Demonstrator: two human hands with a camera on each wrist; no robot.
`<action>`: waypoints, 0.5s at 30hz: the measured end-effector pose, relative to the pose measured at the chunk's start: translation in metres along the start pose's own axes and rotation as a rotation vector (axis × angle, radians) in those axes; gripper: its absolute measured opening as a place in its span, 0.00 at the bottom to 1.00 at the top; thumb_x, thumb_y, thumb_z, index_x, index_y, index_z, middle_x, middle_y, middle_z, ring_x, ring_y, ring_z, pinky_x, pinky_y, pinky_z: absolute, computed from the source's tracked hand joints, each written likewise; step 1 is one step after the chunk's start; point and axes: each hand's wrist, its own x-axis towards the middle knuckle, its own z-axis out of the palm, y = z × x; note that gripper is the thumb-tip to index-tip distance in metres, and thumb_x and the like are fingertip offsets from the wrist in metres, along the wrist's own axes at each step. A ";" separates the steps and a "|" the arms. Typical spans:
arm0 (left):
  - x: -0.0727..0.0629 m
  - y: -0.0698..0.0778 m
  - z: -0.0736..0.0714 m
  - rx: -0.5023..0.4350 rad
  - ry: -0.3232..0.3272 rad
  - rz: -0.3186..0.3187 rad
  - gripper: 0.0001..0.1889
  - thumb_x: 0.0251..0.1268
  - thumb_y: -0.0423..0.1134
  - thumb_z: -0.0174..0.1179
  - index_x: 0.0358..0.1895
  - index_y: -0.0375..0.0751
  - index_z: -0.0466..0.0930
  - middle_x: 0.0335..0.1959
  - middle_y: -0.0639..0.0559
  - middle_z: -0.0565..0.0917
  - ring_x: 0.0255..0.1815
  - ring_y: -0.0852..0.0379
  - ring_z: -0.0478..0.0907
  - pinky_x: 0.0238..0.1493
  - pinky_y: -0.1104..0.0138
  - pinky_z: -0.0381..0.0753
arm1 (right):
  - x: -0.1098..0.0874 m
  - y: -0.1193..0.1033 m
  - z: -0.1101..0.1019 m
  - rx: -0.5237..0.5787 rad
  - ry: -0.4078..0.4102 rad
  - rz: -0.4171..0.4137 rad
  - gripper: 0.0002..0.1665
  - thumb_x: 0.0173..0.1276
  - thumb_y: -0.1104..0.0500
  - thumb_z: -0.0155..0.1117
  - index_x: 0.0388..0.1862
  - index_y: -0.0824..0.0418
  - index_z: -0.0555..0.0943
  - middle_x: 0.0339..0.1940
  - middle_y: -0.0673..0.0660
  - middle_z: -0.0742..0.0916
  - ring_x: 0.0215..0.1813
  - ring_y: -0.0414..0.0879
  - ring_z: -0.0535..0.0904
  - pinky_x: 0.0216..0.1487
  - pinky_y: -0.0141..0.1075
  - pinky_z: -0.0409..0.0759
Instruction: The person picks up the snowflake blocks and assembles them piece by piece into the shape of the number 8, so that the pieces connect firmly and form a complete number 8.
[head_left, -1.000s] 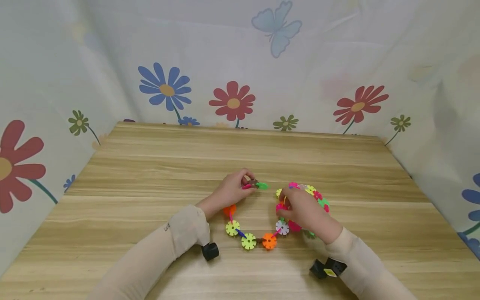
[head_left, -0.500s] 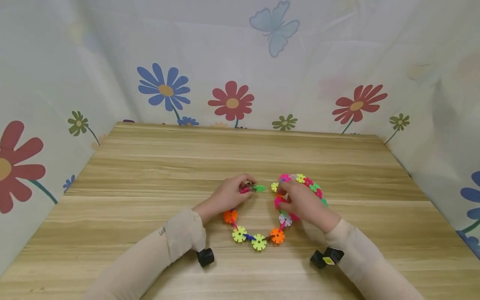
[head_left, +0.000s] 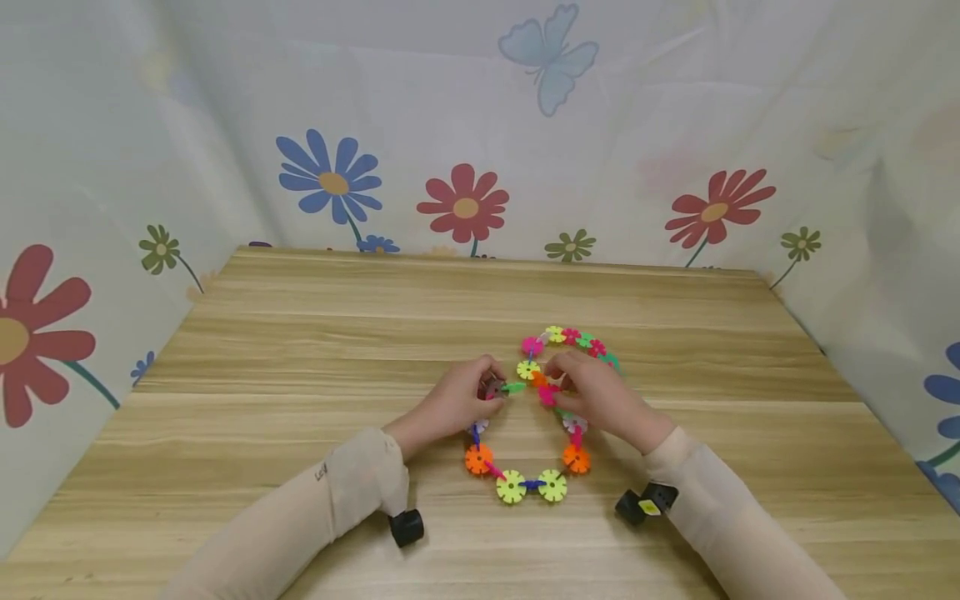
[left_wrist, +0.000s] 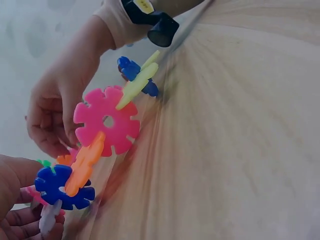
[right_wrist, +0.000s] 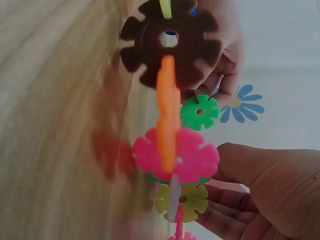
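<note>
A chain of slotted plastic snowflake discs, edge-joined in bright colours, lies in a curve between my hands. My left hand (head_left: 453, 398) pinches a brown disc (head_left: 493, 389) near one end, and a green disc (head_left: 515, 387) sticks out beyond it toward the right. With thumb and fingers my right hand (head_left: 609, 400) pinches the chain at a pink disc (head_left: 548, 395), next to an orange disc (head_left: 538, 378). A small gap separates the green disc from those pieces. In the left wrist view, a blue disc (left_wrist: 55, 187) and an orange disc (left_wrist: 86, 164) hang beside the left fingers.
Nearer the body, the chain bows through yellow discs (head_left: 512, 487) and orange discs (head_left: 577, 459). A second arc, with a yellow disc (head_left: 528, 369) and a pink disc (head_left: 532, 345), curls behind the right hand. The wood-grain table (head_left: 300, 333) meets a flower-printed cloth (head_left: 390, 100).
Both hands have come closer together, the right moving left. The far arc of the chain has slid left, while its near bow has shifted right. The left hand has dropped slightly toward the body.
</note>
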 end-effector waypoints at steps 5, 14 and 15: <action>-0.001 0.002 0.002 0.012 -0.005 0.058 0.12 0.59 0.30 0.64 0.46 0.41 0.79 0.41 0.48 0.83 0.39 0.56 0.77 0.45 0.64 0.78 | 0.005 0.000 0.002 0.020 -0.002 -0.030 0.13 0.61 0.64 0.68 0.45 0.64 0.78 0.43 0.58 0.83 0.43 0.49 0.82 0.47 0.41 0.83; -0.005 0.004 0.005 0.050 0.020 0.060 0.09 0.58 0.30 0.64 0.42 0.41 0.81 0.41 0.48 0.82 0.38 0.57 0.75 0.44 0.65 0.77 | 0.017 -0.002 0.006 0.047 -0.012 -0.109 0.10 0.63 0.65 0.66 0.43 0.63 0.80 0.41 0.57 0.83 0.44 0.47 0.82 0.48 0.38 0.83; -0.005 0.004 0.005 0.055 0.025 0.056 0.09 0.57 0.30 0.65 0.41 0.41 0.81 0.40 0.48 0.81 0.38 0.57 0.75 0.44 0.65 0.76 | 0.017 -0.002 0.006 0.048 -0.017 -0.116 0.09 0.63 0.65 0.66 0.43 0.64 0.80 0.41 0.57 0.83 0.44 0.48 0.82 0.48 0.38 0.82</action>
